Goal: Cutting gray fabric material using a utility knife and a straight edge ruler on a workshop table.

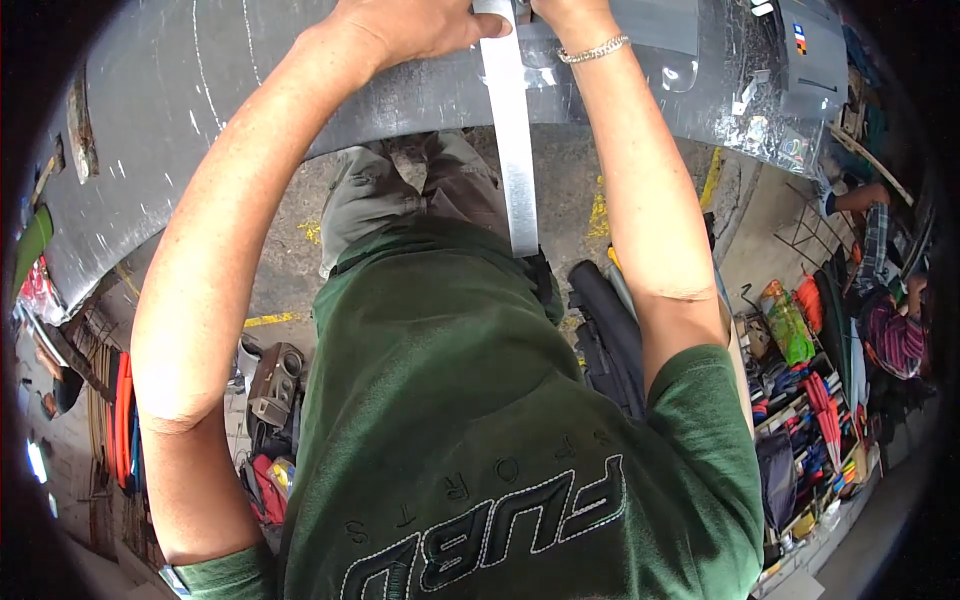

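Note:
A long, flat, silvery strip, like a metal ruler or band, hangs from the top edge of the view over a grey work surface. Its lower end reaches down beside my waist. My left hand is at the upper end of the strip, its thumb pressed on the strip's left edge; the other fingers are mostly cut off by the frame. Just right of the strip is my right hand, with a silver chain bracelet on the wrist. Its fingers lie beyond the top edge, so what it holds is hidden.
The worn surface curves across the top, with clear plastic scraps at its right end. Dark rolls stand on the floor behind me. Tools and bags crowd the right side, where another person sits. Orange bars stand at left.

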